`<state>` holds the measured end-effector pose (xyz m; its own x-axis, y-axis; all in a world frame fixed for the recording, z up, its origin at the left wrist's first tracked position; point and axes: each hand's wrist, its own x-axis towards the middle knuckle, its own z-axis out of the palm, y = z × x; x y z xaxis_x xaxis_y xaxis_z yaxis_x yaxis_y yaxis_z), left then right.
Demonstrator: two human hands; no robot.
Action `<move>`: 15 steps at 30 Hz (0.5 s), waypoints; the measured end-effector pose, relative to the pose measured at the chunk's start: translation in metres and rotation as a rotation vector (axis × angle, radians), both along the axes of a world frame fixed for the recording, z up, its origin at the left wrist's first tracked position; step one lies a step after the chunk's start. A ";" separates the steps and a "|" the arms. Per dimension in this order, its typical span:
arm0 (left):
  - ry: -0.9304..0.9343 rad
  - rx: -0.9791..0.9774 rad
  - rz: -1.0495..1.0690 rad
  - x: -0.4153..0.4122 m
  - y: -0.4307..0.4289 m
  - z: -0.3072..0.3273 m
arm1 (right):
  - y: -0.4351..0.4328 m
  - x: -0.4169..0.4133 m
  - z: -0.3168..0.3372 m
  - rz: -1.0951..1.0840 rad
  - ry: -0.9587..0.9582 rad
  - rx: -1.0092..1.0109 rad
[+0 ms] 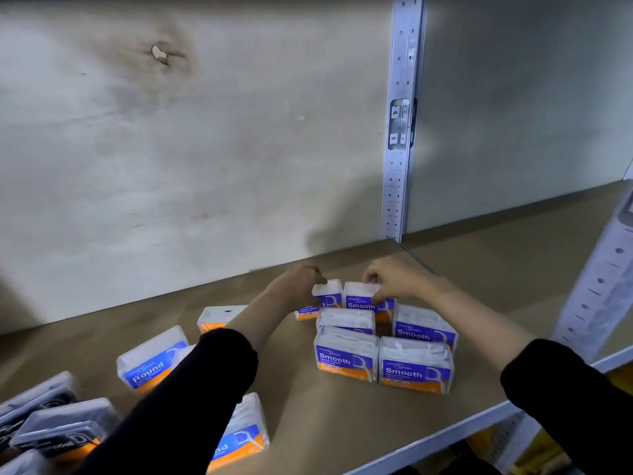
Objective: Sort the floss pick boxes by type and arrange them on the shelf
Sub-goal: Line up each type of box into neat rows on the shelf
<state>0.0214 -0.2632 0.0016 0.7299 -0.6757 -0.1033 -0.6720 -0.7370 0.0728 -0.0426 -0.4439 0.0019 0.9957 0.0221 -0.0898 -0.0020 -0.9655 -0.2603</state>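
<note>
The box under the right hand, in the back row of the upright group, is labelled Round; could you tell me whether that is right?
Not quite: the head view shows that the box gripped by the right hand is labelled Smooth, not Round. It does stand in the back row of the upright group. The left hand grips the neighbouring box.

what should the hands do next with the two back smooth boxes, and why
Probably nudge the pair rightward, then let go: the left hand grips the back-left Smooth box, the right hand the back-right Smooth box, and both sit left of the rows in front.
</note>
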 end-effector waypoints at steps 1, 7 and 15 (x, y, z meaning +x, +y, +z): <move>-0.028 0.003 -0.015 0.001 0.001 -0.004 | -0.001 0.002 -0.002 0.011 -0.004 -0.010; -0.137 0.001 -0.020 -0.004 0.000 -0.016 | -0.006 0.006 -0.009 0.021 -0.066 -0.022; -0.180 0.005 -0.020 -0.007 0.005 -0.019 | -0.009 -0.002 -0.012 0.059 -0.130 -0.167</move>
<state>0.0146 -0.2583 -0.0171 0.7230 -0.6904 0.0247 -0.6886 -0.7231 -0.0540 -0.0444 -0.4526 -0.0106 0.9965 0.0766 0.0324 0.0792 -0.9926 -0.0915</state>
